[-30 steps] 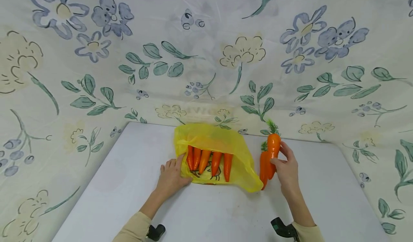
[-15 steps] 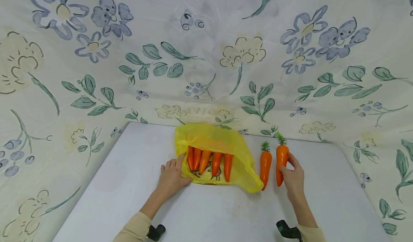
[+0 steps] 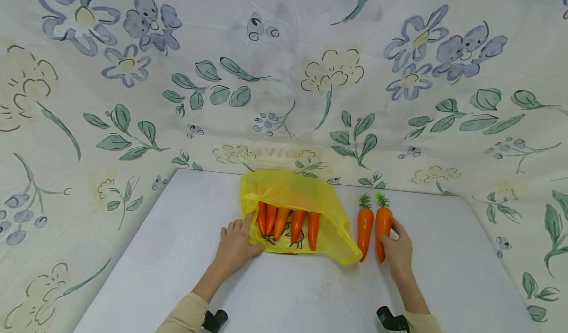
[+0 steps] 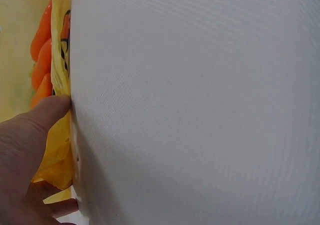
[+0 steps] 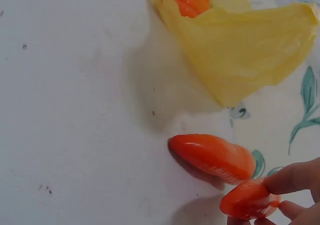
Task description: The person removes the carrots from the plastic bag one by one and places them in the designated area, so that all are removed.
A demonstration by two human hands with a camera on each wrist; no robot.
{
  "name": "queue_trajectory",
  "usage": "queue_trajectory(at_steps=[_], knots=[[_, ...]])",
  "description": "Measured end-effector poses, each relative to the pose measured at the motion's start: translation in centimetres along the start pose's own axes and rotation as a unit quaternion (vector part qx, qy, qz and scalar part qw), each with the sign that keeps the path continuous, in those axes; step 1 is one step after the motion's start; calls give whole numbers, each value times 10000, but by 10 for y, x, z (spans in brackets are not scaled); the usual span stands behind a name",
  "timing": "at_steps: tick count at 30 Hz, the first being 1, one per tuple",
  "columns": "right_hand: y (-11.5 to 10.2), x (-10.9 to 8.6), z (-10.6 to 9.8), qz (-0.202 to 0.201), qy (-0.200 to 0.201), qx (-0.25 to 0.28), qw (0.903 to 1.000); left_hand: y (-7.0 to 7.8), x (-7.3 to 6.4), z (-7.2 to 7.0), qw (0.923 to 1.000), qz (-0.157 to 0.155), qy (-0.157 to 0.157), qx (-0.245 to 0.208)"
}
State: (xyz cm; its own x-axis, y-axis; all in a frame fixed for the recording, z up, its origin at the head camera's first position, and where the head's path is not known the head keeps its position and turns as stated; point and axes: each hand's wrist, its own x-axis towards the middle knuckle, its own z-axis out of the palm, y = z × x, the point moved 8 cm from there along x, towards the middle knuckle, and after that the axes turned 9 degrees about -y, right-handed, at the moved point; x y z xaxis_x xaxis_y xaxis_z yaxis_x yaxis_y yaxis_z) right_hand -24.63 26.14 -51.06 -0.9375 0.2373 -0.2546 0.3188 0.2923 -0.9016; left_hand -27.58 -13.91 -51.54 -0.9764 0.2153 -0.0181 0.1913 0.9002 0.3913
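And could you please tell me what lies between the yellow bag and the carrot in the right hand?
Another carrot lies between the yellow bag and the held carrot in the right hand; the head view shows it.

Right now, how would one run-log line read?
left hand: touches yellow bag | right hand: holds carrot | beside it: loose carrot | inside bag: five carrots visible

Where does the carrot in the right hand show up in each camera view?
Head: the carrot is right of and below centre, in the right hand.
Left wrist: not in it.
Right wrist: the carrot is at lower right.
Shared landmark: the yellow bag, below centre, left side, top right respectively.
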Motion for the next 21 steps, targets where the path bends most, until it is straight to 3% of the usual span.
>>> queue_trajectory(at_steps=[15, 21], knots=[[11, 3, 8, 37, 78, -264, 9996, 0, -1, 2, 9999, -24, -91, -37], [13, 8, 16, 10, -98, -421, 9991, 0, 0, 2, 10000, -32, -83, -23]])
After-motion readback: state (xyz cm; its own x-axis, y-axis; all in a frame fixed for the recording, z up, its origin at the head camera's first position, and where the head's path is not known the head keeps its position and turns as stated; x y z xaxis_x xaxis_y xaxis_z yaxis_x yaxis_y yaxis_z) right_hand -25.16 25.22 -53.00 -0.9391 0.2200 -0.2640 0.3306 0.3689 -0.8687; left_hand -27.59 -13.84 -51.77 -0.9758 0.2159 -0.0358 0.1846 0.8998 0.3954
